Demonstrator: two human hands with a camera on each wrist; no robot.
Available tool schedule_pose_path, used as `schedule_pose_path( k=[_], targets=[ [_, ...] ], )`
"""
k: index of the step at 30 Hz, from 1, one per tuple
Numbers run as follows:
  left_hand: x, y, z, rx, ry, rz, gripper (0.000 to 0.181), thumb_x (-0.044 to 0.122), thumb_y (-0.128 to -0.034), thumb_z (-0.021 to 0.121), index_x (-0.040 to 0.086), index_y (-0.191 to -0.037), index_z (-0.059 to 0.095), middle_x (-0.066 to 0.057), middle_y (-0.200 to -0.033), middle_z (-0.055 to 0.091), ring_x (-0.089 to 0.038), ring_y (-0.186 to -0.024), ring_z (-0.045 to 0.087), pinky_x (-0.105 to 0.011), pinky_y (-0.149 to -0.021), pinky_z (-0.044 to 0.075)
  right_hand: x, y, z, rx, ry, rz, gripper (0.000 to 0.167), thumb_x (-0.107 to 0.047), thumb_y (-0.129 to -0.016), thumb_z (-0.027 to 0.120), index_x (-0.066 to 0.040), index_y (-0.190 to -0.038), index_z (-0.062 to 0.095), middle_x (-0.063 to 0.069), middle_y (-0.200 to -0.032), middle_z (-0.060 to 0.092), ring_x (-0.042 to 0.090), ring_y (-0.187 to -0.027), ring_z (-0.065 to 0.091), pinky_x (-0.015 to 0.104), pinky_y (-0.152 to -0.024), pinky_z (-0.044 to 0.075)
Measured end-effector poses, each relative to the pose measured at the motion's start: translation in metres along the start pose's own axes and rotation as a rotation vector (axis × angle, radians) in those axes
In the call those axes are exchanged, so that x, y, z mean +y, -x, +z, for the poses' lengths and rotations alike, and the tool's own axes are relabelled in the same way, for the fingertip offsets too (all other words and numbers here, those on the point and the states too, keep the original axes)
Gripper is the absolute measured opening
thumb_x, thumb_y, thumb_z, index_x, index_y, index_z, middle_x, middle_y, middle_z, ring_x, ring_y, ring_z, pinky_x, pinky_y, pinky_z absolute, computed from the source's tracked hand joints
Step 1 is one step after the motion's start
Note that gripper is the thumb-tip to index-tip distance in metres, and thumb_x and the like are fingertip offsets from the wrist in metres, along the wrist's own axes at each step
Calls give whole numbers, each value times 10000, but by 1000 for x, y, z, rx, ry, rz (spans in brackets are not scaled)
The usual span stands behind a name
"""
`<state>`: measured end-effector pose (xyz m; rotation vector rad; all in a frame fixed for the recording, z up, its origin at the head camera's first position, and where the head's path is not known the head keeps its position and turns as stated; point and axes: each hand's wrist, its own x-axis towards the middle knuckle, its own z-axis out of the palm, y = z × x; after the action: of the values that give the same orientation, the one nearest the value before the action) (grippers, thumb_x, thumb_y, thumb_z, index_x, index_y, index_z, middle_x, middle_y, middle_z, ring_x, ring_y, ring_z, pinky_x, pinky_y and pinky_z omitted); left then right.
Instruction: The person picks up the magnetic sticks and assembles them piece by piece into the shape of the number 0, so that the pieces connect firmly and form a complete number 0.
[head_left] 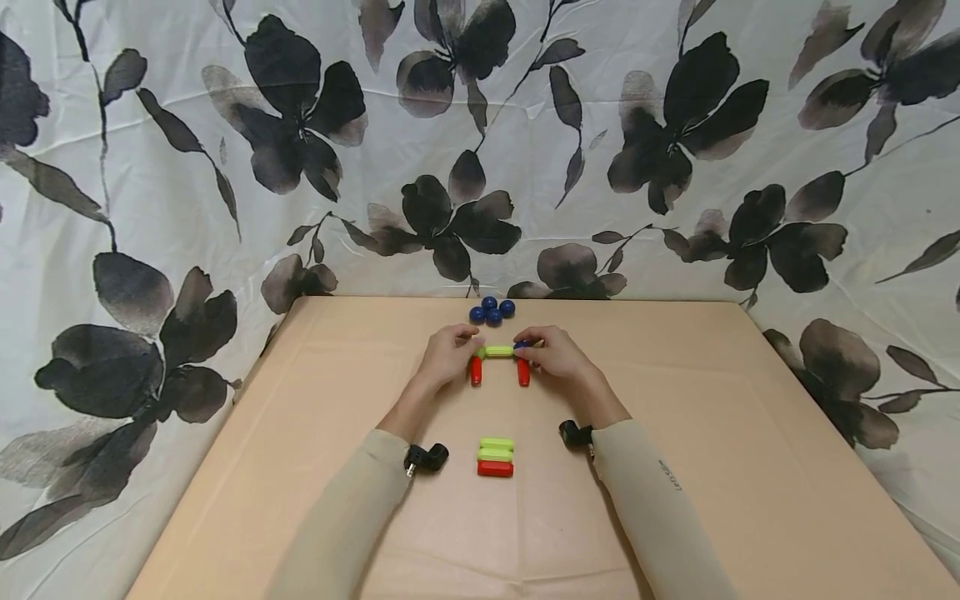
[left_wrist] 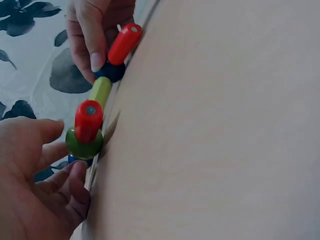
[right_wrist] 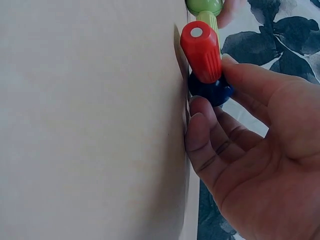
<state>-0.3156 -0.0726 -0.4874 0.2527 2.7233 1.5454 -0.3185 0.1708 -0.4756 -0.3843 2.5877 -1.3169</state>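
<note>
A yellow-green magnetic rod [head_left: 499, 352] spans between a green ball [left_wrist: 84, 144] and a blue ball [right_wrist: 210, 89]. One red rod [head_left: 476, 372] sticks out from the green ball toward the near side, and another red rod [head_left: 523, 372] extends the same way from the blue ball. My left hand [head_left: 450, 357] has its thumb and fingers around the green ball. At the other end, my right hand [head_left: 557, 353] pinches the blue ball between thumb and fingers. Both wrist views show the joined pieces from the red rods' ends.
Several loose blue balls [head_left: 492, 315] sit together near the table's far edge, just beyond the hands. Two yellow-green rods [head_left: 497, 448] and a red rod [head_left: 495, 469] lie stacked side by side between the forearms. Floral cloth [head_left: 442, 167] hangs behind the tan table [head_left: 675, 383].
</note>
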Motion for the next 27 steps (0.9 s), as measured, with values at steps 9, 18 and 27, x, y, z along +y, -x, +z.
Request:
schedule_pose_path(
  k=[9,18,27],
  targets=[
    [4,-38,1,59,-151,59,431,263,-1062,599,73,-1449,596,-141,-1402,593,-315,-1250,590,-474,-1099,459,2,-2,0,-7,-13,-16,280,-179,-1026,673,-54,-1275,705,112,-986,707,215,-706,590,287,-620,520],
    [15,-55,-6,-37,-361,75,478,138,-1074,519,113,-1550,496,-130,-1576,506,-335,-1473,458,-479,-1213,357,1,-3,-1,-17,5,-18,293,-204,-1023,682,-68,-1281,712,90,-998,676,202,-713,591,266,-620,517],
    [11,-56,-2,-88,-398,22,429,217,-1042,613,112,-1457,574,-146,-1351,555,-296,-1149,531,-443,-1044,477,4,-5,-1,-5,40,-30,290,-206,-1017,693,-79,-1276,720,92,-1083,686,205,-724,610,279,-641,536]
  ],
)
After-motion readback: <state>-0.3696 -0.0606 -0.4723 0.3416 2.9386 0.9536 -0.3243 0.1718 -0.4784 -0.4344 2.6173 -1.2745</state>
